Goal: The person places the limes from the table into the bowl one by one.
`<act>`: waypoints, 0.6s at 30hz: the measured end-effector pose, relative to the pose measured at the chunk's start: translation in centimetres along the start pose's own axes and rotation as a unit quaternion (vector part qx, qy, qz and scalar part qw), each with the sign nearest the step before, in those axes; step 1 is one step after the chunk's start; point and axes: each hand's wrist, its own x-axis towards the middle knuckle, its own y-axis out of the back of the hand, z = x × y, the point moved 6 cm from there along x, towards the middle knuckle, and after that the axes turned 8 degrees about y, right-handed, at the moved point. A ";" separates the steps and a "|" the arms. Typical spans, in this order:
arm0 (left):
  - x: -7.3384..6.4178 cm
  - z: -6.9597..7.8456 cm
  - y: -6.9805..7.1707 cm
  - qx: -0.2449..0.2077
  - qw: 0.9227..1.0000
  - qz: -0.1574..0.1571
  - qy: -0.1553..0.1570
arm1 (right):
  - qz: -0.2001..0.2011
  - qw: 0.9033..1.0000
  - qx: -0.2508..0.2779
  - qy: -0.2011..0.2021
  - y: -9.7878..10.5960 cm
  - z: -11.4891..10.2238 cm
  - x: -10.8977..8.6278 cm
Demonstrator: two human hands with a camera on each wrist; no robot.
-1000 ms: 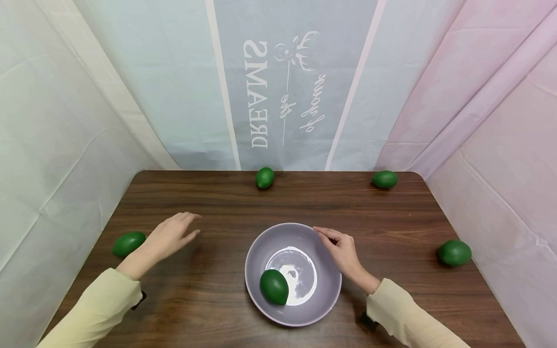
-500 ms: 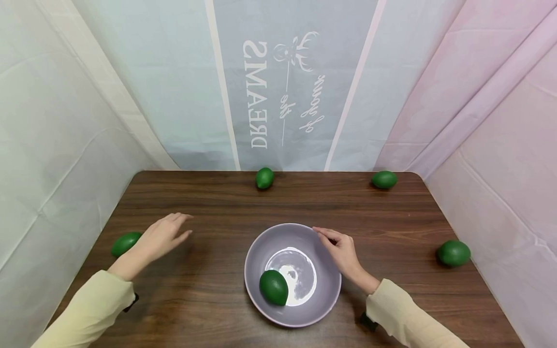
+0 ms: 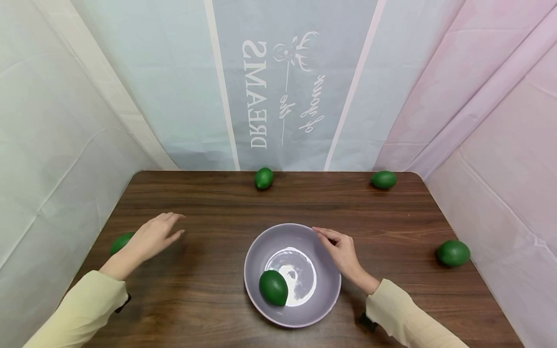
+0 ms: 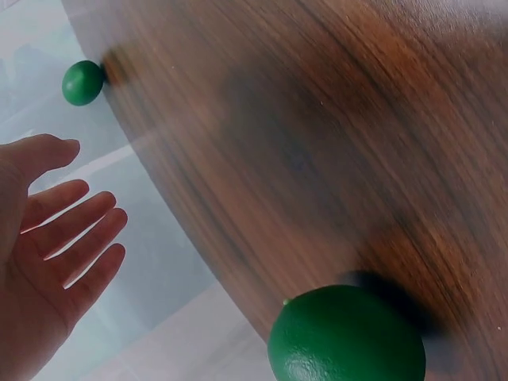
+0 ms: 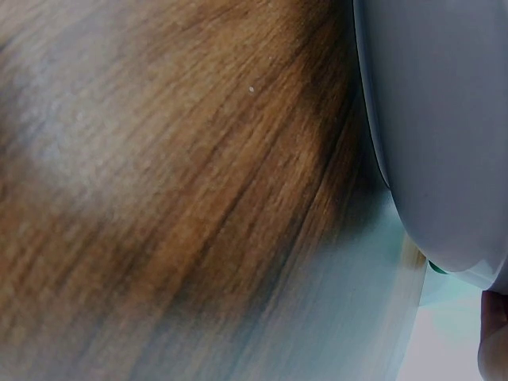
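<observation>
A grey-purple bowl (image 3: 324, 290) stands near the front middle of the table, with one green lime (image 3: 273, 288) lying in it. My right hand (image 3: 344, 251) pinches the bowl's far right rim between thumb and fingers. In the right wrist view, the bowl's outer wall (image 5: 444, 119) fills the right side and only a bit of a finger shows. Over the table's left part my left hand (image 3: 152, 237) is held with its fingers loosely extended and nothing in them. Its wrist partly hides another lime (image 3: 121, 242), which appears large and apart from the hand as a lime (image 4: 345, 337) in the left wrist view.
One lime (image 3: 264, 178) sits at the back middle of the brown wooden table (image 3: 209, 290), another lime (image 3: 384, 180) at the back right, and a further lime (image 3: 453, 253) by the right edge. Cloth curtains (image 3: 287, 96) enclose the back and both sides.
My left hand has drifted left and slightly toward me, covering more of the left lime. The right hand, the bowl and the lime in it have stayed in place.
</observation>
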 end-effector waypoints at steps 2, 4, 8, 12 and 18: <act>0.0 -0.2 0.1 0.001 1.000 -0.003 0.003 | 0.000 1.000 0.005 0.002 0.0 0.0 0.0; -0.1 -0.3 0.2 0.001 1.000 -0.003 0.005 | 0.001 1.000 0.008 0.001 0.0 0.1 0.0; -0.2 -0.8 0.3 0.002 1.000 -0.006 0.008 | 0.004 1.000 0.013 -0.001 0.0 0.2 0.0; -0.3 -1.2 0.4 0.005 1.000 -0.010 0.012 | 0.006 1.000 0.012 -0.001 -0.1 0.2 0.0; -0.4 -1.7 0.4 0.009 1.000 -0.015 0.018 | 0.001 1.000 0.009 -0.008 -0.1 0.7 -0.1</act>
